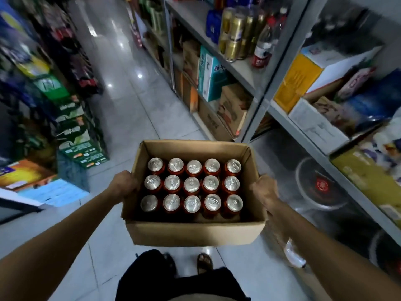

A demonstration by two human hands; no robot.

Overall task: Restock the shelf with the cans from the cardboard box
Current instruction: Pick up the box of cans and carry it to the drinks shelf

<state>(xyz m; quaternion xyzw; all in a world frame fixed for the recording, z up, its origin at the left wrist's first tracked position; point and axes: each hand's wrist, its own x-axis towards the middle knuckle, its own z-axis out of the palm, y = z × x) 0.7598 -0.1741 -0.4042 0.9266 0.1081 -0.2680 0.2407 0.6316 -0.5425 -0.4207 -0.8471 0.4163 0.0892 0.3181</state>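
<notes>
Cans (pixel 192 185), fifteen red ones in three rows of five, sit upright in the open cardboard box (pixel 195 233) mid-frame, so none are on the shelf (pixel 240 69) at upper right yet, where some gold cans (pixel 235 38) already stand. I've got the left hand (pixel 124 184) curled over the box's left wall and the right hand (pixel 264 189) curled over its right wall, one per side, which I reckon keeps the load level above the floor (pixel 121 118). My guess is the box needs setting down near that shelf before either hand can let go.
</notes>
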